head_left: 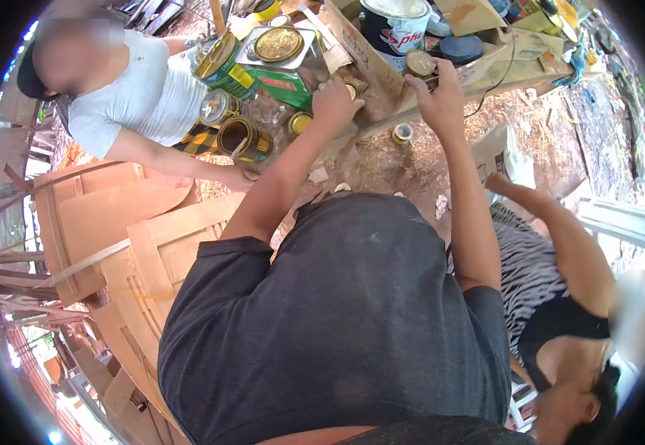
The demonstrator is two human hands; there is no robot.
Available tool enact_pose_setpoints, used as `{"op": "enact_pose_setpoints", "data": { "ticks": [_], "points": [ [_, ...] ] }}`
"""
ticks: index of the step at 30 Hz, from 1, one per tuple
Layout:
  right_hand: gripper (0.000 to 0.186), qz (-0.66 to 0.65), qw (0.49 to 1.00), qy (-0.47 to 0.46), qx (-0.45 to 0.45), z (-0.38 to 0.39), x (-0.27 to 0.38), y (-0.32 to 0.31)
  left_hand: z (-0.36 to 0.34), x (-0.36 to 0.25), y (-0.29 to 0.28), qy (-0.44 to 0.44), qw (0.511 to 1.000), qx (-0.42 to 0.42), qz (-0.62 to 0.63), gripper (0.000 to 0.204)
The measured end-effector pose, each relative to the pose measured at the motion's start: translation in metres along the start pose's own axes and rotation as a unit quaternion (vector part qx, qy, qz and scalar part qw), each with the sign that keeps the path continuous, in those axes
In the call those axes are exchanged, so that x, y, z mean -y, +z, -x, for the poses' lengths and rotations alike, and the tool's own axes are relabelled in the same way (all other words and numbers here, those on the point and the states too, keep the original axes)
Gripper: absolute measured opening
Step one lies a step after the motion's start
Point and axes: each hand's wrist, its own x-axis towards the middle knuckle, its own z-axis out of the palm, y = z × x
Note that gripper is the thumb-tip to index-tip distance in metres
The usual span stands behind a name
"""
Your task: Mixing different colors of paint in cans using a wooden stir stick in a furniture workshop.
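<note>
At the far side of the picture my right hand [442, 100] has its thumb and fingers closed around a small round tin [420, 63], beside a large white-and-black paint bucket [395, 33]. My left hand [335, 108] is curled around a small yellow-rimmed tin [352, 90], partly hidden by the fingers. Just beyond that hand are a paintbrush [331, 48] with pale bristles and a green rectangular can [284, 85] with a round gold lid [279, 44] on top. Another yellow-topped tin [300, 123] stands left of my left wrist.
A cardboard box [367, 55] holds the bucket and a dark blue lid [462, 49]. Open cans [244, 139] cluster at left. A small open jar [403, 133] sits between my forearms. One person [144, 96] is at left, another [552, 274] at right. Wooden panels [167, 237] lie at left.
</note>
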Motion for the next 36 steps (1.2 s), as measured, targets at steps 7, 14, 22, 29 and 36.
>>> {"op": "enact_pose_setpoints", "data": {
  "ticks": [7,14,22,29,36],
  "points": [
    [0.041,0.001,1.0,0.015,-0.011,0.002,-0.004,0.001,-0.047,0.031,0.013,0.223,0.967,0.122,-0.021,0.057],
    [0.042,-0.005,0.999,0.0,-0.037,0.003,-0.016,0.006,-0.046,0.022,0.007,0.182,0.972,0.147,-0.016,0.077],
    [0.042,-0.01,0.999,0.018,-0.029,0.002,-0.012,0.008,-0.047,0.01,-0.043,0.203,0.955,0.213,-0.027,0.067],
    [0.041,-0.01,1.0,0.009,-0.015,0.001,-0.022,0.015,-0.049,0.002,-0.106,0.188,0.936,0.293,0.049,0.072],
    [0.042,0.008,0.999,-0.021,-0.031,0.001,-0.022,0.015,-0.05,-0.004,-0.12,0.195,0.937,0.287,0.045,0.066]
  ]
}}
